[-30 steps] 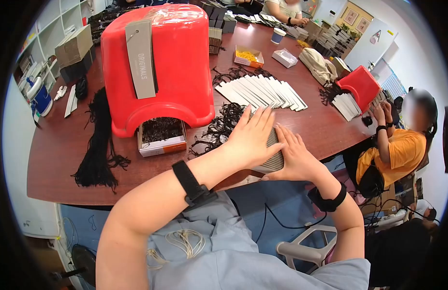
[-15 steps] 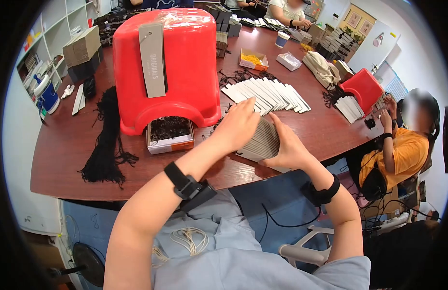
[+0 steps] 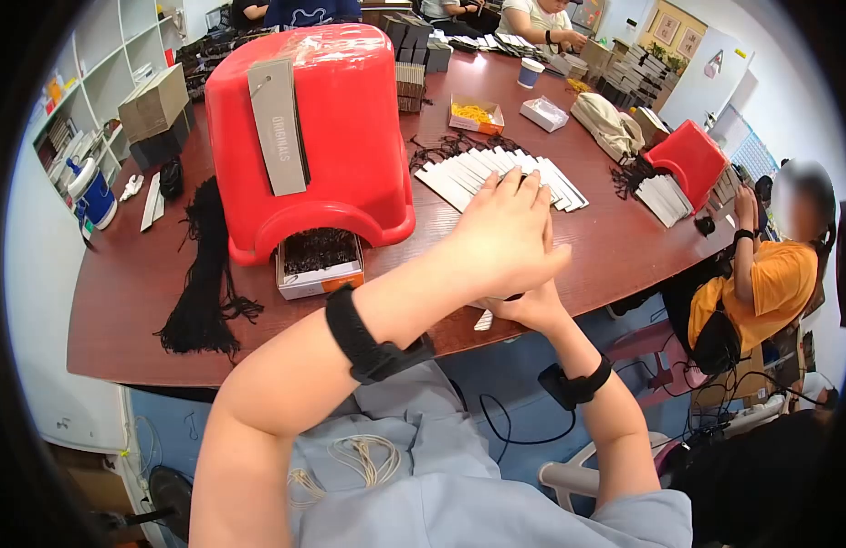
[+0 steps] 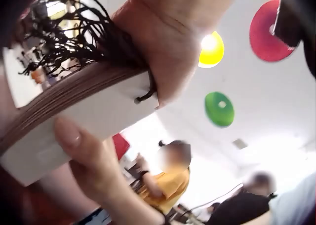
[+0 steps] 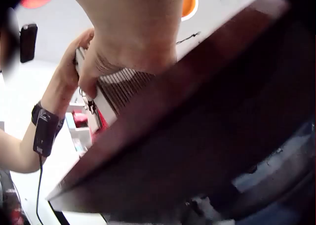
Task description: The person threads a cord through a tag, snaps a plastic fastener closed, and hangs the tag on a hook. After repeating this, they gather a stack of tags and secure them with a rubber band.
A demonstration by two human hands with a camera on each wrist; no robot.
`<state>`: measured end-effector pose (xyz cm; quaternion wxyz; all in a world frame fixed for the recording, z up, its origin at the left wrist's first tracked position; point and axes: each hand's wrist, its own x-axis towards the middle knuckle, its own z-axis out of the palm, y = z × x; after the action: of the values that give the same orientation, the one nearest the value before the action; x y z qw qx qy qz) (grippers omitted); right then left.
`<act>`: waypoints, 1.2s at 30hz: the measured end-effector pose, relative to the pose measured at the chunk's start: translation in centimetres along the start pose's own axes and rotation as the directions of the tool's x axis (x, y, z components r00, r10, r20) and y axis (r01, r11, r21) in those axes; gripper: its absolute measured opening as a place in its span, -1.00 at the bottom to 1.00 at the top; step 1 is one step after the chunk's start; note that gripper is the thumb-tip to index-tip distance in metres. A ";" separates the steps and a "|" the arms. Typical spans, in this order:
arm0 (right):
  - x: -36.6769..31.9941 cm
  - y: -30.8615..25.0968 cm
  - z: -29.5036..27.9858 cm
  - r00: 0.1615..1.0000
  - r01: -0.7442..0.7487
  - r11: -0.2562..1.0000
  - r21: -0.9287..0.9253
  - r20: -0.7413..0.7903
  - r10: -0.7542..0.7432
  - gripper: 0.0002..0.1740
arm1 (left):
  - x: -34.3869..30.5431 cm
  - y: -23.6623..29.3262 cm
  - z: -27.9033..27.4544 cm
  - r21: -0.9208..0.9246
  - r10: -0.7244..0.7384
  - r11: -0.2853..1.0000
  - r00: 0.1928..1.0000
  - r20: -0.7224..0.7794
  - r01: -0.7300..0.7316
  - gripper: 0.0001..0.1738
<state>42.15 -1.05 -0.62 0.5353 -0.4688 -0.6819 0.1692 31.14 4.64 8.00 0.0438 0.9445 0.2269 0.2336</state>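
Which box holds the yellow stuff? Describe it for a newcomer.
On the table, find the big red stool bearing the grey tag. Right of it, beyond the fanned cards, sits a small open box. Its yellow contents distinguish it from the whitish box beside it and the black-filled box under the stool.

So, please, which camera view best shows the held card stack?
The left wrist view, where the card stack shows its pale face and layered edge large. The right wrist view shows part of the edge; in the head view the left hand mostly hides it.
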 end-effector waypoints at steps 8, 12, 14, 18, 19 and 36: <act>1.1 -0.6 0.0 0.994 -0.095 0.991 -0.098 0.046 0.100 -0.07 | 0.0 -0.8 -0.9 -0.153 -0.037 0.987 0.992 0.119 0.055 -0.14; -0.2 0.0 -0.6 0.992 -0.102 0.994 -0.028 0.076 0.104 -0.03 | -0.8 -0.1 -0.8 -0.070 -0.038 0.997 0.996 -0.084 0.032 -0.03; -0.5 0.7 -0.2 0.987 -0.111 0.989 -0.093 0.105 0.120 -0.04 | -1.2 -0.1 -0.1 -0.038 -0.066 0.997 0.998 -0.022 0.066 -0.02; -0.4 0.6 -0.5 0.955 -0.234 0.967 -0.099 0.160 0.248 -0.14 | -0.9 0.4 -0.3 -0.008 -0.120 0.993 0.991 0.060 0.121 0.02; -0.1 0.3 -0.7 0.956 -0.230 0.968 -0.099 0.164 0.244 -0.14 | -0.7 0.5 -0.7 0.015 -0.131 0.991 0.989 0.063 0.131 0.02; 4.6 -10.3 -5.3 0.865 0.299 0.698 -0.651 0.494 0.089 0.13 | -3.0 -5.9 -1.9 -0.748 -0.281 0.663 0.912 -0.301 -0.042 -0.45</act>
<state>42.20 -3.92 11.51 0.1318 -0.5378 -0.8323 -0.0252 25.48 8.54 7.33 0.3920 0.7608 0.1793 0.4851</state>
